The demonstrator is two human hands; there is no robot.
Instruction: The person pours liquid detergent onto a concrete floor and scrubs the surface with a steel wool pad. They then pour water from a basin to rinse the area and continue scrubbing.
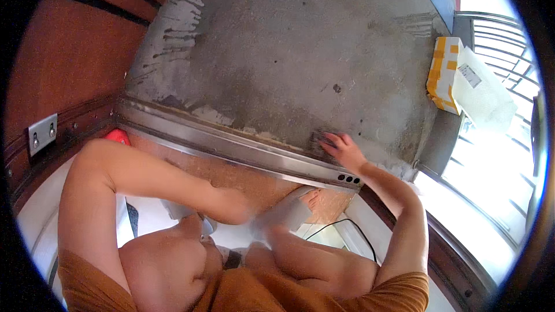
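Note:
My right hand (343,151) reaches over the metal door sill (260,153) to the grey concrete floor (277,69) beyond it. Under its fingers is a small dark grey, fuzzy-looking pad (321,138), pressed against the floor close to the sill. The pad's exact kind is too blurred to make out. Across my body lies my bent left arm. It ends in my left hand (236,207), low above my legs on the near side of the sill. That hand is smeared, and its fingers do not show.
A brown door panel (69,69) with a metal latch plate (43,134) stands at left. At right, a white box with yellow tape (445,75) and a pale padded envelope (484,89) lean by metal railings (500,52). A black cable (358,230) curves near my right leg.

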